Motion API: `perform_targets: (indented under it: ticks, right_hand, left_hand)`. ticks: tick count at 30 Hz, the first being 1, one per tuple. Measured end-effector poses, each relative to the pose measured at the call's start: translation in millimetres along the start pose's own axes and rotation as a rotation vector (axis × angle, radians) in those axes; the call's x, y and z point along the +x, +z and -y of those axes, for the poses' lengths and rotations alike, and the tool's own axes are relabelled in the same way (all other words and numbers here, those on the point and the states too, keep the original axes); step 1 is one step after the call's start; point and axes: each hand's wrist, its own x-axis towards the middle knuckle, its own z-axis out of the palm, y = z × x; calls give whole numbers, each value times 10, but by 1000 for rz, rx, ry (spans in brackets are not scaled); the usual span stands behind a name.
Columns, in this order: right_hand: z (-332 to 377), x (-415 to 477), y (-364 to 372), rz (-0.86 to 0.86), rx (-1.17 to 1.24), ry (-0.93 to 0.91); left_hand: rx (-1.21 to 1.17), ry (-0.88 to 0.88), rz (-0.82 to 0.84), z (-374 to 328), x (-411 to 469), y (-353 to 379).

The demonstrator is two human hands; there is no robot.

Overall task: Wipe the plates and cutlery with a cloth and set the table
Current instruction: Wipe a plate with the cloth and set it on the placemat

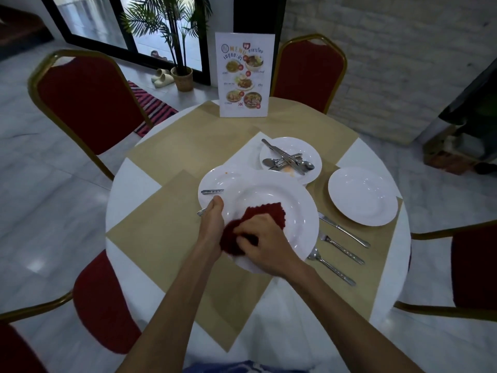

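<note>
My left hand (212,220) grips the left rim of a large white plate (285,203), held tilted above the table. My right hand (265,242) presses a dark red cloth (271,212) onto the near part of that plate. Behind and under it lies another white plate (215,181) carrying cutlery (212,191) and a small stain. A further plate (309,152) holds a pile of spoons, forks and a knife (286,158). A bare white plate (363,196) sits at the right, with a knife (344,232), a fork (341,250) and a spoon (330,267) laid beside it.
The round white table (129,184) has tan placemats. An upright menu card (244,75) stands at the far edge. Red chairs with gold frames (88,100) ring the table. A potted palm (183,76) stands by the glass door.
</note>
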Motion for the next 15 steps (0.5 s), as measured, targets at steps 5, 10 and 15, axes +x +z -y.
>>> perform_targets:
  ticks: [5,10,15]
  right_hand:
    - [-336,-252,-290,-26,-265,-78]
    - [-218,200,-204,-321,-222,175]
    - [192,-94,-18,32,55,65]
  left_hand:
    - [-93,-41,34,-70,-21,-166]
    - [-213,-124,201,-10,-192,82]
    - [-288,-152,192,-47,-118,-64]
